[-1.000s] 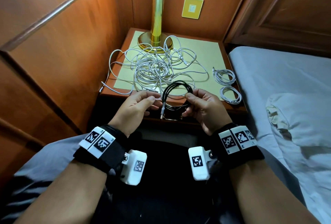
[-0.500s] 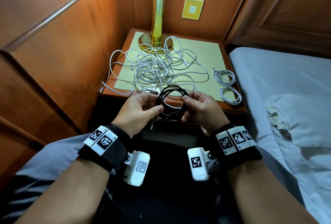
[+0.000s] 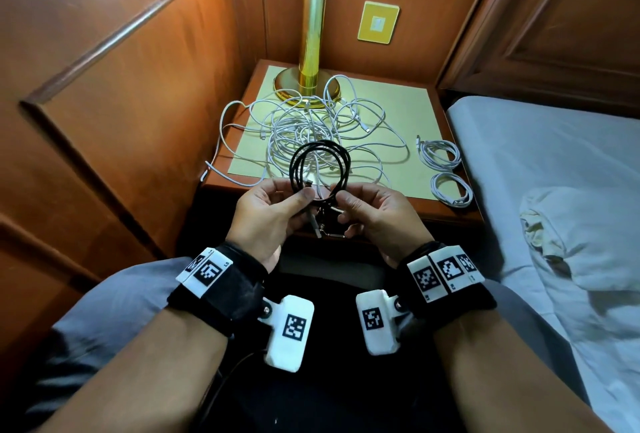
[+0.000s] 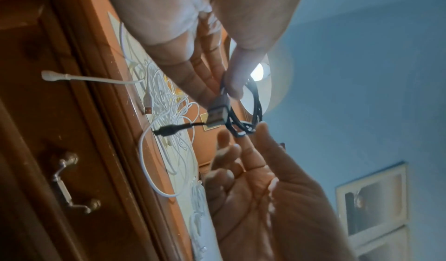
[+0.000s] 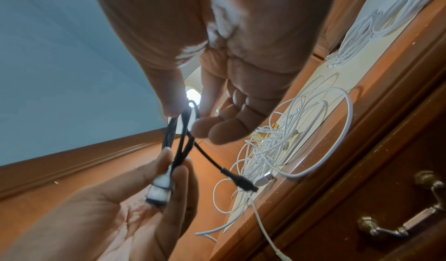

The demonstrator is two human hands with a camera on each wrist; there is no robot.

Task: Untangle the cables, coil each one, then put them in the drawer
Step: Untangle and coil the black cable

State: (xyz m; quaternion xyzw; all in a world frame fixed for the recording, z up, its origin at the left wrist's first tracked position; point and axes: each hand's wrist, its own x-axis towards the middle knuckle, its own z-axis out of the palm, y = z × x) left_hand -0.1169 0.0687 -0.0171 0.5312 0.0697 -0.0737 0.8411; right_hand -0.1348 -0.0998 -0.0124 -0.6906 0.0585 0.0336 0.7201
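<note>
A black cable (image 3: 318, 162), wound into a small coil, stands upright between my hands in front of the nightstand (image 3: 429, 205). My left hand (image 3: 304, 200) pinches the coil's lower left side together with its grey USB plug (image 4: 217, 112). My right hand (image 3: 341, 198) pinches the coil's lower right side between thumb and forefinger (image 5: 183, 112). The cable's small black plug (image 5: 243, 183) sticks out loose. A tangle of white cables (image 3: 311, 127) lies on the nightstand top behind the coil. The drawer front with its metal handle (image 4: 72, 183) is under the top, shut.
Two coiled white cables (image 3: 440, 155) (image 3: 450, 188) lie on the nightstand's right side. A brass lamp (image 3: 311, 51) stands at the back. Wood panelling closes the left; a bed with a white sheet (image 3: 554, 172) lies at the right. One white cable end hangs over the left edge (image 3: 204, 174).
My hands have drawn closer together and risen a little. The black coil has gone from a wide loop to a narrower, taller one standing above my fingers.
</note>
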